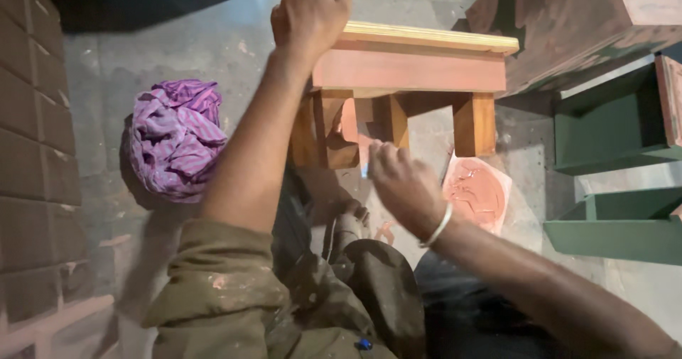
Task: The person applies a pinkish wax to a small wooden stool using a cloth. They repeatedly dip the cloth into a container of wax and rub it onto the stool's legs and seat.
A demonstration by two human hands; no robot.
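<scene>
Small wooden stool (pixel 419 68), boxy, reddish apron, pale top. Left hand (pixel 310 14) clenched on its corner. Right hand (pixel 405 185) grips a thin brush (pixel 364 161); crumpled purple cloth (pixel 176 137) alongside.

Small wooden stool (pixel 415 64), standing upright on a concrete floor. Pale unpainted top edge; side rail beneath coated reddish-pink, legs bare orange-brown wood with some pink patches. Near left corner gripped from above by left hand (pixel 310 12). Thin brush (pixel 365 161), blurred, pinched in right hand (pixel 401 181), just in front of stool's legs.
</scene>
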